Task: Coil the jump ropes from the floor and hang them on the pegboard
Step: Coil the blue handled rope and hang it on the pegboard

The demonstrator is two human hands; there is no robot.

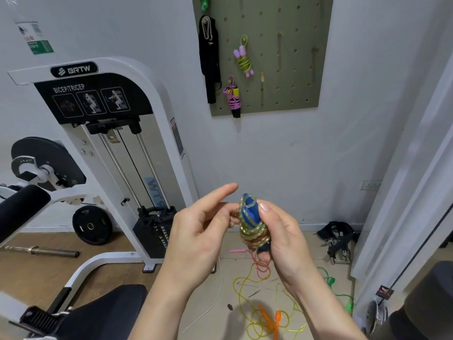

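So, what are the hands holding?

The right hand (282,239) grips a coiled jump rope (252,227) upright at chest height, fingers curled round its lower half and the thumb pressed against the blue handles that stick out at the top. The left hand (196,231) pinches a loop of the same glittery yellow-green cord just beside the handles, with its index finger held out straight.

And beyond the hands?

On the tiled floor (208,290) below them the loose ropes lie tangled: a yellow rope with orange handles (268,317), a green rope (343,295) near the right-hand wall, and a pink handle (237,251) showing just under the coil.

What about the pegboard?

The pegboard (294,69) hangs on the wall straight ahead, well above the hands. Two bundled ropes hang on its pegs, a lime rope with lilac handles (244,60) and, lower down, a pink rope (234,99). Black straps (209,60) hang at its left edge. A white weight machine (110,119) stands to the left.
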